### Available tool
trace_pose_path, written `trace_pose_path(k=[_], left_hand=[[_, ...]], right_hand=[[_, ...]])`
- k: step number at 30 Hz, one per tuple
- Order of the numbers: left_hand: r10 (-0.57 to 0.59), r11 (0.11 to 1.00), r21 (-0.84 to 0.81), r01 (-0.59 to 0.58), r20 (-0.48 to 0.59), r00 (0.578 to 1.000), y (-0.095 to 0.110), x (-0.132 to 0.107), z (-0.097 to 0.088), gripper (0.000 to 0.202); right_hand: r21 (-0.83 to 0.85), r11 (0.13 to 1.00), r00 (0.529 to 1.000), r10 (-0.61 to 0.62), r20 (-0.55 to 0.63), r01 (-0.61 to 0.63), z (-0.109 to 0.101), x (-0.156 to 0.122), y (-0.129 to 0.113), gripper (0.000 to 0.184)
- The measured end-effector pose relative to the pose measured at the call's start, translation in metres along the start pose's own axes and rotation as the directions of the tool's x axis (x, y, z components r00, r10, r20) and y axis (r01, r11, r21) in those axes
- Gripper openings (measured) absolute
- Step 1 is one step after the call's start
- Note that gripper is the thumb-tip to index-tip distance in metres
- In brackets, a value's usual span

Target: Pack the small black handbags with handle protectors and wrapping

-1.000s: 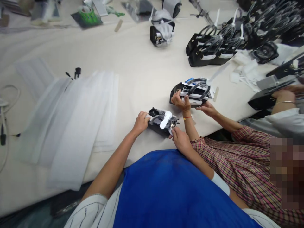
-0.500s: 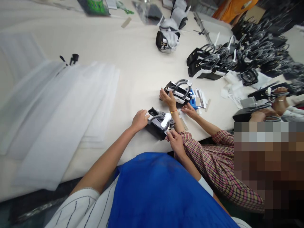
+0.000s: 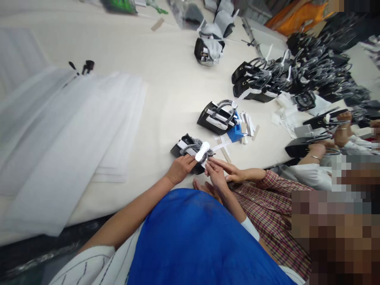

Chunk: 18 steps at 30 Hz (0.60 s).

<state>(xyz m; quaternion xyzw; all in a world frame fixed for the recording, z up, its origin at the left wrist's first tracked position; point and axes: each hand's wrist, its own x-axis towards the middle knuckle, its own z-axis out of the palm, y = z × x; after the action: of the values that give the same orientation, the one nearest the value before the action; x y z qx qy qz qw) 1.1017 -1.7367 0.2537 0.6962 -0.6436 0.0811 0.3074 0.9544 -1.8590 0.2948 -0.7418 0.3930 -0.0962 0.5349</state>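
A small black handbag (image 3: 186, 147) with white wrapped straps lies at the table's near edge. My left hand (image 3: 181, 168) grips its near side, fingers curled on it. My right hand (image 3: 215, 174) is closed at the bag's right end, pinching the white wrapped handle (image 3: 202, 151). A co-worker in a checked shirt reaches a hand (image 3: 230, 171) in from the right, fingers stretched toward the same end of the bag.
A second black handbag (image 3: 216, 117) lies beyond, beside a blue piece (image 3: 236, 132) and loose white strips. White foam sheets (image 3: 74, 130) cover the table's left. Many black bags (image 3: 267, 77) pile at the back right. Another person's hands (image 3: 341, 130) work at the far right.
My left hand slid from the bag's far left end to its near side. The co-worker let go of the second bag and reached over to my bag.
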Motion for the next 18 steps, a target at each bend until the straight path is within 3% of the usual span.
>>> trace_pose_path(k=[3,4,6,8,10,15,16,18], left_hand=[[-0.038,0.998,0.058,0.036,0.031,0.999,-0.005,0.008,0.001,0.025],[-0.045,0.997,0.069,0.043,0.025,0.999,-0.008,0.011,-0.001,0.025],[-0.023,0.997,0.072,0.022,0.015,1.0,-0.011,0.017,-0.004,0.029],[0.034,0.997,0.068,-0.037,0.038,0.999,-0.012,0.023,-0.005,0.036],[0.095,0.992,0.074,-0.102,0.085,0.992,-0.008,0.03,-0.003,0.041],[0.177,0.98,0.072,-0.188,0.128,0.976,0.011,0.043,0.009,0.039],[0.175,0.982,0.048,-0.182,0.122,0.977,0.014,0.044,0.01,0.037],[0.139,0.99,-0.016,-0.138,0.115,0.984,0.014,0.043,0.01,0.034]], right_hand=[[-0.027,0.987,0.966,-0.149,0.211,0.158,-0.019,0.016,-0.004,0.067],[-0.026,0.974,0.933,-0.208,0.295,0.225,-0.03,0.025,-0.006,0.074],[-0.046,0.925,0.82,-0.309,0.482,0.376,-0.052,0.049,-0.015,0.082],[-0.099,0.862,0.723,-0.349,0.597,0.498,-0.074,0.072,-0.025,0.075],[-0.157,0.794,0.666,-0.363,0.652,0.587,-0.088,0.089,-0.035,0.062],[-0.321,0.806,0.83,-0.335,0.447,0.498,-0.093,0.1,-0.053,0.04],[-0.326,0.813,0.837,-0.318,0.445,0.483,-0.092,0.101,-0.058,0.039],[-0.308,0.816,0.797,-0.275,0.537,0.489,-0.092,0.106,-0.068,0.04]])
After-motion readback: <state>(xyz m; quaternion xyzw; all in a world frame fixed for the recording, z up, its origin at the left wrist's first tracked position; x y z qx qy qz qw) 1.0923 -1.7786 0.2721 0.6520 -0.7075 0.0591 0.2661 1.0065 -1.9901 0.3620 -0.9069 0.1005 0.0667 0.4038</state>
